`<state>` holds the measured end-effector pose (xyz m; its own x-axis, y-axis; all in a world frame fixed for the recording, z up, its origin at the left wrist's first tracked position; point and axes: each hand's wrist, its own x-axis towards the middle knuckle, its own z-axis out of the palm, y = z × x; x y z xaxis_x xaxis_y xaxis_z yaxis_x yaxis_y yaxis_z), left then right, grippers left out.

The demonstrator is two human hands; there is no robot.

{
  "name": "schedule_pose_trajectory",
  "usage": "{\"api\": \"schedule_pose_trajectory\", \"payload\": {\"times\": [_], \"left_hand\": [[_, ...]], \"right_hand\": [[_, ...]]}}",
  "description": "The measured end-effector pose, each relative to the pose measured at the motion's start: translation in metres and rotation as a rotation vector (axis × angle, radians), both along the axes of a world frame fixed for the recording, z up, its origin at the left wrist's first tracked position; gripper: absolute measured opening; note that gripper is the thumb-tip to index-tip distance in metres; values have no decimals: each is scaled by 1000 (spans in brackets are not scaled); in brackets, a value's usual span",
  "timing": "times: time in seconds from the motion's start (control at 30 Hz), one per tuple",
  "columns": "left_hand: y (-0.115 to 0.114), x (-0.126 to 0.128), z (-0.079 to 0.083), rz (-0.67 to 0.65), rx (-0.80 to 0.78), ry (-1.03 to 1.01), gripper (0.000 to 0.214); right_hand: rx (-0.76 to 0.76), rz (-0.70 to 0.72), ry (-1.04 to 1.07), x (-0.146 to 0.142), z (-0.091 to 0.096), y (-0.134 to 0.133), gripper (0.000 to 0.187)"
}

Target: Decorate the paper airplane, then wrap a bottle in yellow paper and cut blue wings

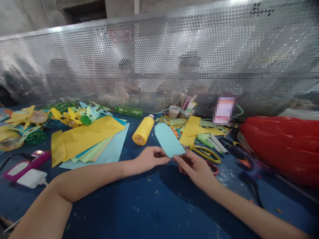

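Observation:
A light-blue paper piece [168,137], rounded at its far end and straight at the near end, is held up above the blue table. My left hand [152,157] pinches its near left corner between thumb and fingers. On the opposite corner, my right hand [195,166] is closed with thumb and fingers. Just beyond my left hand lies a small bottle wrapped in yellow paper [144,130], its white cap pointing away. Yellow-handled scissors [208,152] rest beside my right hand, and a red handle [213,168] shows partly behind that hand.
Coloured paper sheets [92,136] are stacked at left, near several bottle-and-paper models [72,116]. A magenta glue gun [26,166] and white plug [32,178] lie far left. Paper scraps [190,129], a green bottle [129,111] and a red bag [281,146] border a perforated metal screen [154,59].

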<state>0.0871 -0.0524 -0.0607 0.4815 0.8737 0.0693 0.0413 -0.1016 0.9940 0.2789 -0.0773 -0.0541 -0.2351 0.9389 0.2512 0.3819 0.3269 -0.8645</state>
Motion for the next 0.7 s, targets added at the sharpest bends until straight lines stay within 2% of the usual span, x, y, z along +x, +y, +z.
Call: {"api": "schedule_pose_trajectory", "payload": {"times": [0.27,0.53,0.7], "left_hand": [[-2,1,5,30,-48,-30,14],[-3,0,5,-64,23,-89,35],[-2,2,8,68,-106,-280,46]], "right_hand": [[-49,-22,89,-1,3,0,42],[-40,36,40,-1,-2,-1,40],[-80,70,29,-2,-1,-1,43]]}}
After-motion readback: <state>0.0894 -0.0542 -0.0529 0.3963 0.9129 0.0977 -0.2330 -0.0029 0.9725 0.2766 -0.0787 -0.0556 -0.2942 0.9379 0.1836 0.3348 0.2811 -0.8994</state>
